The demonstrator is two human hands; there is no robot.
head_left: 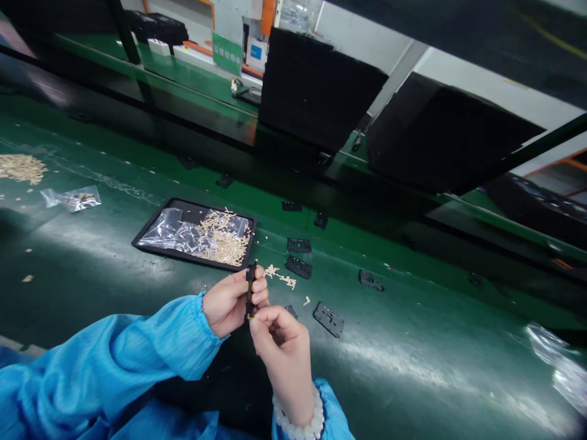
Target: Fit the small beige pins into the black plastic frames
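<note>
My left hand [232,300] grips a thin black plate [250,290], seen nearly edge-on, with its fingers wrapped round it. At the plate's lower end, my right hand [285,348] pinches a tiny yellowish piece [251,317] between thumb and forefinger, touching the plate. Just beyond my hands lie loose beige pieces [287,281]. A black tray [202,261] behind my left hand holds many more beige pieces and clear plastic bags [164,229]. To the right, a flat black part [329,319] with holes lies on the green table.
Several other black parts [299,267] are scattered on the green table [413,354]. At the left are a beige pile [21,168] and a clear bag [81,198]. Clear plastic [557,360] lies far right. Dark panels [321,88] and a rail stand behind.
</note>
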